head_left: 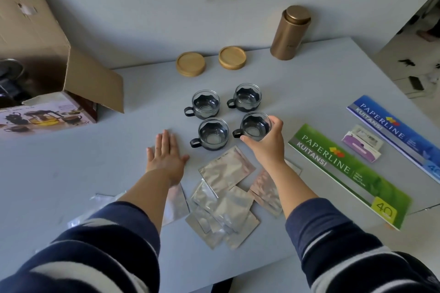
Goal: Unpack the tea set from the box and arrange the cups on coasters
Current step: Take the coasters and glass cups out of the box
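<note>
Gripping the rim of the near-right glass cup in its black handled holder (pixel 255 127), the right hand (pixel 266 143) pinches it between thumb and fingers, mid-table. Left hand (pixel 166 154) lies flat, fingers together, thumb splayed. Three matching cups (pixel 205 104) stand alongside; two round wooden coasters (pixel 191 64) wait empty near the grey table's (pixel 71 162) far edge.

Left hand (pixel 166 153) lies flat, fingers spread, left of the near-right glass cup (pixel 255 127) — right hand (pixel 266 143) grips that cup's rim.
</note>
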Motion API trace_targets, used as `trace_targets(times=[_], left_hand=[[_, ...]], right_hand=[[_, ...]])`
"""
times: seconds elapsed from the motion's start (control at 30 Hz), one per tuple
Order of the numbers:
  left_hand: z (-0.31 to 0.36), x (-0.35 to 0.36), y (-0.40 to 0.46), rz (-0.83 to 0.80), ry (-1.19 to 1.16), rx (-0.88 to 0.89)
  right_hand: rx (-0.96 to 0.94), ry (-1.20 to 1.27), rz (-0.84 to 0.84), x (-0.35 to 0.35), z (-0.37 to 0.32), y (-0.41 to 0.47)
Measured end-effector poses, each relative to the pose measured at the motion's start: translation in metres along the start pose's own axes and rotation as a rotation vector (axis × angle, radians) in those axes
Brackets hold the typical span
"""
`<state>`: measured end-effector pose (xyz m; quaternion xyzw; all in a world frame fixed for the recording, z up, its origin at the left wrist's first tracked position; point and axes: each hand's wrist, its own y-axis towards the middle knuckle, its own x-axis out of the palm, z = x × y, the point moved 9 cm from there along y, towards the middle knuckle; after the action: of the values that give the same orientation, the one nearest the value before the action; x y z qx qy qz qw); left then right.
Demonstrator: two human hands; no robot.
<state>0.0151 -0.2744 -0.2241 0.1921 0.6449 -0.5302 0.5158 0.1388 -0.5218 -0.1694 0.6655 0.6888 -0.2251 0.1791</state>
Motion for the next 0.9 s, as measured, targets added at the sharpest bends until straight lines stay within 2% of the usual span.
trace_targets(times=[0.13, 0.33, 0.43, 0.6, 0.7, 0.8, 0.9], left_hand=[[0.001, -0.001, 0.0, -0.007, 0.002, 0.003], [0.001, -0.001, 0.0, -0.004, -0.004, 0.01], [0.003, -0.005, -0.001, 0.007, -0.015, 0.019], [-0.004, -0.022, -0.009, 0.063, -0.111, 0.079], [-0.02, -0.039, -0.015, 0.075, -0.123, 0.109], [-0.049, -0.073, -0.021, 0.185, -0.16, 0.105], [-0.092, -0.119, -0.033, 0.374, -0.228, 0.072]], right_hand=[[0.005, 0.007, -0.01, 0.003, 0.001, 0.0], [0.1, -0.032, -0.16, -0.002, -0.002, -0.004], [0.105, -0.177, -0.15, -0.017, -0.019, -0.002], [0.083, -0.549, -0.301, -0.009, -0.055, -0.01], [0.038, -0.597, -0.347, 0.012, -0.086, -0.018], [-0.067, -0.551, -0.407, 0.05, -0.131, -0.031], [-0.19, -0.528, -0.472, 0.095, -0.18, -0.05]])
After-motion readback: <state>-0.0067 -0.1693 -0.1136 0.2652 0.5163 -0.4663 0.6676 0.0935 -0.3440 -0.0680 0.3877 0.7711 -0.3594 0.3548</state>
